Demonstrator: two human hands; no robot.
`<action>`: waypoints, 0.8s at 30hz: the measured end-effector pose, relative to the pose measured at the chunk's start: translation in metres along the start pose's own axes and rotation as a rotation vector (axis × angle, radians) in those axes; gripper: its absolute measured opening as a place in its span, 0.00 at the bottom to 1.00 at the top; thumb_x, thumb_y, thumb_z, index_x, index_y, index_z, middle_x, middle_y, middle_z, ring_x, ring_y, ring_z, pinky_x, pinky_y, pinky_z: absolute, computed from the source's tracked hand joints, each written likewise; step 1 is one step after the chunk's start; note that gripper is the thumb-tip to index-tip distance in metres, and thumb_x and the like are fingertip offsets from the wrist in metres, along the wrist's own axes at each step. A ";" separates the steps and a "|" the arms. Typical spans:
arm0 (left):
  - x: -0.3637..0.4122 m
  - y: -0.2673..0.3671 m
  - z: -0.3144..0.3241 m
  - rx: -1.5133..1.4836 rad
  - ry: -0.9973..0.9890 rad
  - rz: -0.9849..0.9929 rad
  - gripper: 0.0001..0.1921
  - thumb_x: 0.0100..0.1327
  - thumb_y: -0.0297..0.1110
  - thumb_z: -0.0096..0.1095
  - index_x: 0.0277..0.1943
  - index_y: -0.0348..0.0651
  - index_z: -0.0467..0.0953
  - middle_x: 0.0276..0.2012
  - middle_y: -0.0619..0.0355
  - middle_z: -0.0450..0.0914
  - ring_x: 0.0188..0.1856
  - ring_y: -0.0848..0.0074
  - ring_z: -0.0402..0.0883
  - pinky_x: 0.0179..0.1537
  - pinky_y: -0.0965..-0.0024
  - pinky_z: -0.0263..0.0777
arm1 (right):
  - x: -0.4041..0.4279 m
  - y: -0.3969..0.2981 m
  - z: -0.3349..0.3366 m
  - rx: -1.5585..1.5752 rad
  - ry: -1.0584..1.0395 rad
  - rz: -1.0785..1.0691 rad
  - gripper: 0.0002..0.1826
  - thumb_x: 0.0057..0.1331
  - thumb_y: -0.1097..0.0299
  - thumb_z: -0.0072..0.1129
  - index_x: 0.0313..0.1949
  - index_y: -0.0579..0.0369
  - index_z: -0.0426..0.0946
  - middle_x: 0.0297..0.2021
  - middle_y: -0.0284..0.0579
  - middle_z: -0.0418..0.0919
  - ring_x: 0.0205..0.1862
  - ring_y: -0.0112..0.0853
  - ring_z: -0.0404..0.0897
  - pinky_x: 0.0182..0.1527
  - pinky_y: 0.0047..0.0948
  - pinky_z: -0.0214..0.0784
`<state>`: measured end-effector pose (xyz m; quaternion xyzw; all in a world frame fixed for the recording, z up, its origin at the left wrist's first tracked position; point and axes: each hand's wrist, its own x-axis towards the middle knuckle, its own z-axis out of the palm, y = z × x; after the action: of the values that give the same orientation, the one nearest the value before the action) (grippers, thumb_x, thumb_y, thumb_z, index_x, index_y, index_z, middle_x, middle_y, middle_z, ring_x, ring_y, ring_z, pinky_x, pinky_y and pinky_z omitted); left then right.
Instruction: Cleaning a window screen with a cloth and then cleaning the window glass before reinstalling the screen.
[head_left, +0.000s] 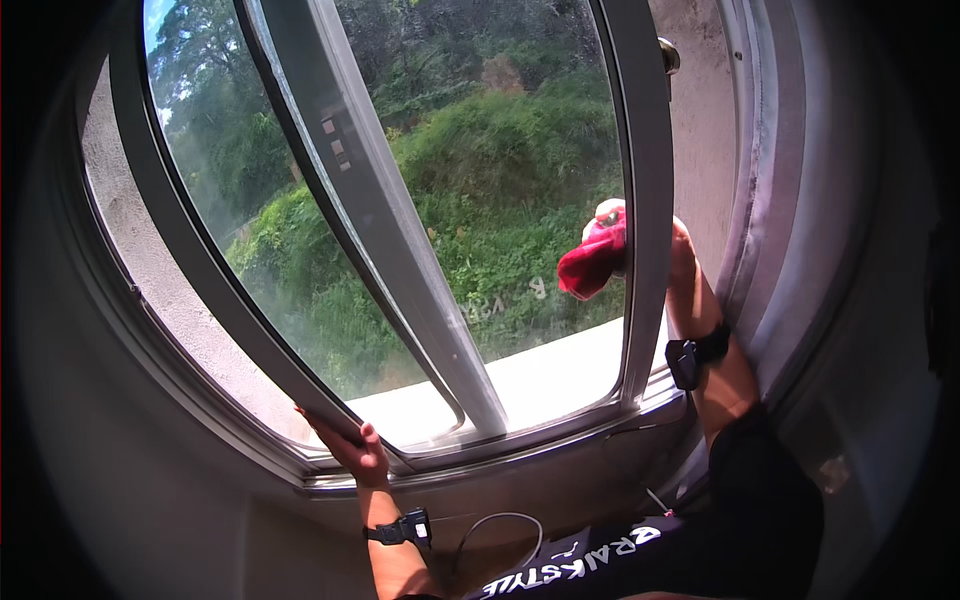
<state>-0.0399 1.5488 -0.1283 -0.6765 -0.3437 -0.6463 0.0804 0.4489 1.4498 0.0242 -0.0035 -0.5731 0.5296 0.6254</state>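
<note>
My left hand (366, 456) grips the lower left edge of a sliding window sash (266, 341), with the thumb on the inner face and the fingers around its side. My right hand (682, 244) reaches around the right stile (649, 187) to the outer side. Through the right glass pane (517, 225) I see its fingers bunched around a red cloth (592, 262). The cloth is at the outer face of the pane, near the stile. Part of the right hand is hidden behind the stile.
A metal frame bar (397, 210) divides the panes, and a sill track (525, 454) runs below. A round metal knob (667, 56) shows at upper right. A curtain (776, 187) hangs at the right. A thin cable (499, 517) loops below the sill. Shrubs (517, 150) grow outside.
</note>
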 end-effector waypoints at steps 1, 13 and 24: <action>-0.003 -0.003 -0.001 0.012 0.001 -0.003 0.52 0.67 0.65 0.52 0.76 0.32 0.41 0.77 0.38 0.43 0.79 0.51 0.41 0.76 0.55 0.36 | 0.005 0.001 -0.002 0.047 -0.040 0.003 0.30 0.74 0.52 0.48 0.58 0.72 0.67 0.51 0.62 0.76 0.49 0.46 0.81 0.49 0.36 0.81; -0.004 -0.001 -0.002 0.073 -0.013 -0.005 0.51 0.69 0.65 0.47 0.75 0.26 0.40 0.76 0.36 0.44 0.78 0.52 0.45 0.75 0.58 0.40 | 0.155 -0.044 -0.045 0.064 -0.133 -0.123 0.21 0.73 0.60 0.51 0.59 0.59 0.70 0.55 0.51 0.74 0.54 0.39 0.76 0.53 0.45 0.71; -0.005 0.010 0.004 0.142 -0.004 -0.114 0.57 0.65 0.73 0.44 0.76 0.30 0.35 0.76 0.35 0.42 0.78 0.50 0.42 0.75 0.56 0.37 | 0.226 -0.026 0.019 0.444 -0.328 -0.223 0.22 0.78 0.61 0.34 0.65 0.57 0.65 0.62 0.52 0.70 0.66 0.44 0.68 0.68 0.53 0.65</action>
<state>-0.0310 1.5418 -0.1304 -0.6497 -0.4266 -0.6227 0.0905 0.4032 1.5780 0.2076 0.2820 -0.5336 0.5634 0.5643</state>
